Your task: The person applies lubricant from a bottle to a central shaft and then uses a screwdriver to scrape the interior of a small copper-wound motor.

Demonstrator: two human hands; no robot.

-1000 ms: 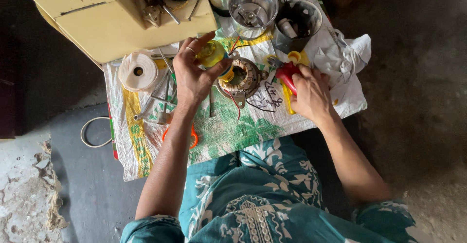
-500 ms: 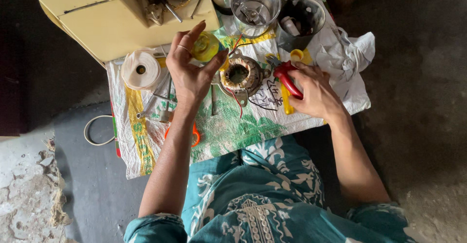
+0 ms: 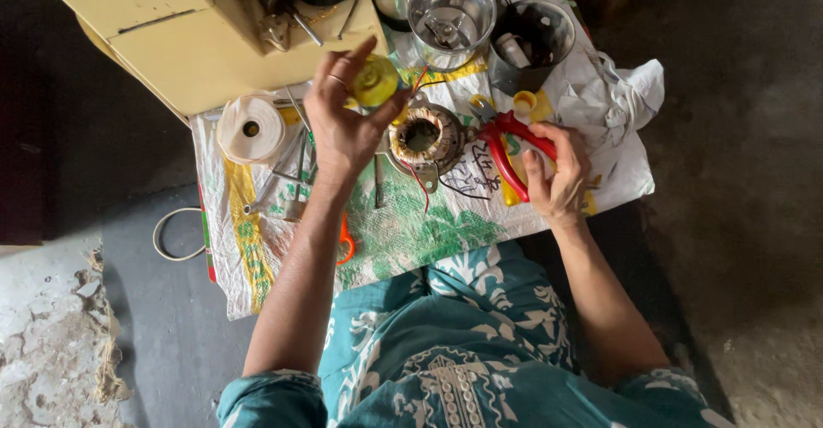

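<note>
Head view: a person seated at a low work surface covered by a printed woven sack sheet [image 3: 403,231], seen from above.
Left hand: the left hand [image 3: 343,124] is raised above the sheet, fingers curled, gripping a yellow tape roll [image 3: 375,81] between thumb and fingertips.
Right hand: the right hand [image 3: 555,175] is closed around the handles of the red-handled pliers [image 3: 506,149], which lie low over the sheet with the nose toward the stator.
Motor stator: a round motor stator [image 3: 426,137] with copper windings sits on the sheet between the two hands, just beside the pliers' nose; thin red and dark wires trail from it toward the person.
White tape roll: a white tape roll [image 3: 250,128] lies on the sheet's left side, well apart from the stator.
Steel jar: a steel grinder jar [image 3: 452,6] stands at the far edge, beside a dark jar [image 3: 531,42].
Yellow box: a yellow box [image 3: 197,29] occupies the far left.
Crumpled cloth: a white cloth [image 3: 613,102] lies at the right edge.
</note>
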